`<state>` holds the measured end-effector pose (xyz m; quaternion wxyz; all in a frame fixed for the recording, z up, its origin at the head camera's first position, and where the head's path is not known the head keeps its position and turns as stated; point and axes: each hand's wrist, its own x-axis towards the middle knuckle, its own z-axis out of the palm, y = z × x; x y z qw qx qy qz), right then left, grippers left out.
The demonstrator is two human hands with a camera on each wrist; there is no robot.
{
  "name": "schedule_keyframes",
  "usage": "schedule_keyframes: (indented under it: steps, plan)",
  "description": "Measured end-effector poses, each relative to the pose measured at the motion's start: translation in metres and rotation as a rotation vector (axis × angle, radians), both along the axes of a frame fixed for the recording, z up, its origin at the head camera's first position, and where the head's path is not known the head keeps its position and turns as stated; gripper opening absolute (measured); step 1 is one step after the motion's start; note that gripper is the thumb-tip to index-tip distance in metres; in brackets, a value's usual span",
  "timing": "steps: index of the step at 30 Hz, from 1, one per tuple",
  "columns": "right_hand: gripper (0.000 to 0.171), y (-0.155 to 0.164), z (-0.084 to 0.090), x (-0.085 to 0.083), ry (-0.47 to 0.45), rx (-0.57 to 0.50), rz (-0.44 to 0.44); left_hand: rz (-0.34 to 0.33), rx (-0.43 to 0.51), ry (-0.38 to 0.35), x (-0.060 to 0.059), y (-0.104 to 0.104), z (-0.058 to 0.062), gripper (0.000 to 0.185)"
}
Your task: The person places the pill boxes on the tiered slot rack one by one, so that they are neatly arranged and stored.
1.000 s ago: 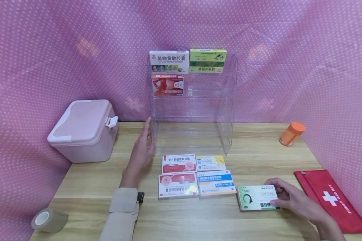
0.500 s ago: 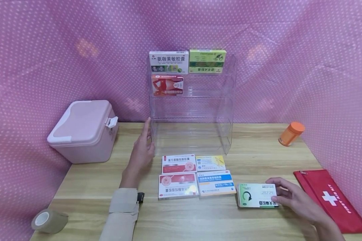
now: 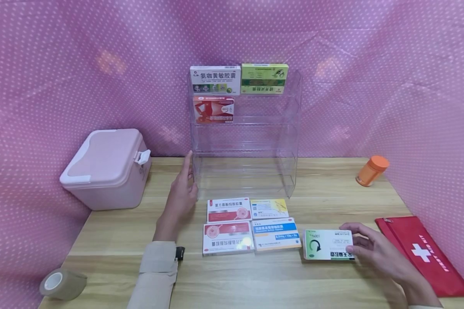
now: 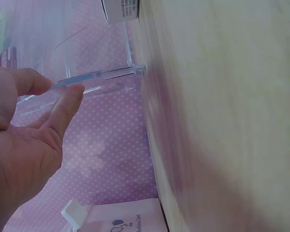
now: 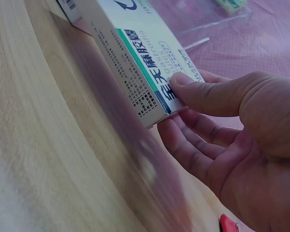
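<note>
One box in the right hand, one rack steadied by the left

Eight medicine boxes are in view. The right hand (image 3: 382, 255) pinches one, a white-and-green box (image 3: 326, 244), thumb on its printed face and fingers behind, parted only by the box; it is raised above the right half of the table (image 3: 255, 283). The left hand (image 3: 182, 193) holds the left side panel of the one clear rack (image 3: 247, 125), thumb and fingers close together across it, near the table's far edge. Three boxes stand in the rack: one white box (image 3: 215, 80), one green box (image 3: 264, 79), one red box (image 3: 213, 110). Four lie before it: two red-and-white boxes (image 3: 228, 237), one yellow-and-white box (image 3: 269, 208), one blue-and-white box (image 3: 277, 234). One orange bottle (image 3: 372, 171) stands by the far right corner, one red pouch (image 3: 421, 255) along the right edge.
</note>
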<state>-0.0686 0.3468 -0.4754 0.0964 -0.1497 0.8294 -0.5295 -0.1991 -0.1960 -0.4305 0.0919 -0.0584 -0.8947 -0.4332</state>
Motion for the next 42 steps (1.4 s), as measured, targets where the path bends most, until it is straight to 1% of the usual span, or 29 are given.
schedule_keyframes:
  steps: [3,9,14,19,22,27,32,42]
  plan:
    - [0.049,-0.003,0.001,-0.002,0.047,-0.013,0.018,0.0,-0.002,0.004,-0.001,0.0,0.0,0.104]
    - [0.049,-0.004,0.009,-0.006,0.115,-0.01,0.019,0.004,0.003,-0.005,-0.002,0.0,-0.001,0.106]
    - [0.05,-0.005,0.017,-0.012,0.115,-0.019,0.012,0.0,-0.001,0.0,-0.001,0.0,-0.001,0.106]
    - [0.049,-0.008,0.023,-0.02,0.13,-0.021,0.028,0.0,-0.008,0.01,0.0,-0.001,-0.002,0.105]
    - [0.049,-0.01,0.028,-0.024,0.118,-0.039,0.036,-0.003,-0.005,0.014,0.0,-0.001,-0.002,0.106]
    - [0.048,-0.015,0.037,-0.034,0.121,-0.036,0.045,-0.004,0.0,0.015,-0.001,-0.002,-0.003,0.107]
    - [0.046,-0.021,0.043,-0.046,0.163,-0.021,0.05,-0.003,0.0,0.017,-0.002,-0.001,-0.002,0.107]
    - [0.046,-0.029,0.058,-0.069,0.246,0.02,0.016,0.005,-0.005,-0.001,0.0,-0.001,-0.001,0.108]
